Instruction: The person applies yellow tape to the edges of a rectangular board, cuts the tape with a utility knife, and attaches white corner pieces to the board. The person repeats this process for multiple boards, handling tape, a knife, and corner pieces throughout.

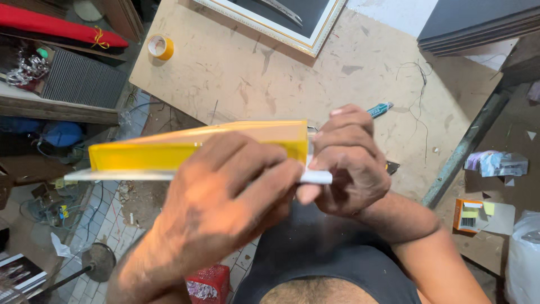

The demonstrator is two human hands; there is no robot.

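**Workshop bench, both hands on a yellow strip**

Cluttered workshop, seen from above. Biggest thing in view: a tan worktable (236, 73), scuffed and stained, filling most of the upper half. Off its left edge, a tiled floor (107, 225) littered with scraps and wires, plus a round stand base (99, 261) lower down. Up top, touching the far side of the table, a picture frame (315, 34) with a pale beaded border and dark middle. Top right, a stack of dark boards (478, 25). Top left, a red cushion (56, 25) with a little yellow bow, and a grey ribbed panel (84, 84) just below it.

Held up over the table, close to the camera: a long yellow strip (169, 149), lying roughly level, with a thin white edge (118, 175) running under it and poking out at both ends. Left hand (236, 194) clamped around the strip from the near side, fingers wrapped over its right half. Right hand (349, 163) closed tight at the strip's right end, fingertips pinched on the white edge there.

Smaller bits: a roll of yellow tape (161, 47) near the table's top left corner, a blue pen (379, 109) just beyond the right hand, an orange box (469, 215) at lower right, a red mesh bag (208, 284) at the bottom.
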